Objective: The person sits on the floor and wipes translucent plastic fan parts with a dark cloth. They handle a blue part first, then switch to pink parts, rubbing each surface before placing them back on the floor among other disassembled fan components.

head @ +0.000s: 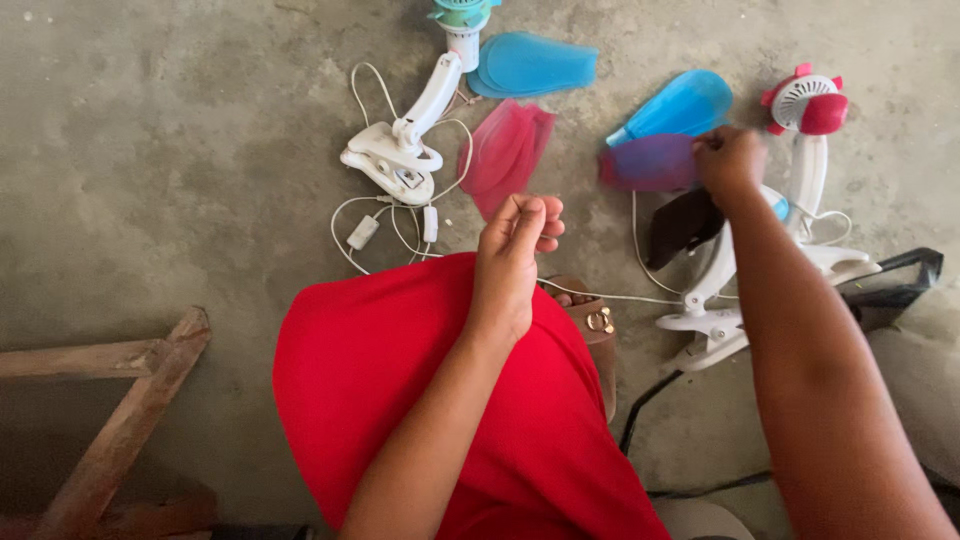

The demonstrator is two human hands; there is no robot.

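You are sitting over the concrete floor [150, 180], your red skirt [400, 400] covering your lap nearest the camera, with a wooden frame [120, 410] lying at the floor's lower left edge. Your left hand [515, 255] is hovering above your knee, fingers curled loosely together as if pinching something very small; you cannot tell from here whether anything is actually in it. A sandalled foot [590, 315] is peeking out just beyond the skirt.

Your right hand [730, 160] is reaching farther out, closing its fingers on the purple fan blade [650, 162], which is lying on the floor just beside a blue blade [680, 105] and touching a dark blade [685, 225]. That purple blade is looking thin, light and slightly flexible plastic, probably smooth and a little slippery, so gripping it at the narrow root end is likely safer than at the broad tip.

A white clip fan with a red head [805, 105] is lying under your forearm. Farther toward the top edge, red blades [505, 150], another blue blade [530, 65] and a second white clip fan [400, 150] with its cord [375, 225] are resting.
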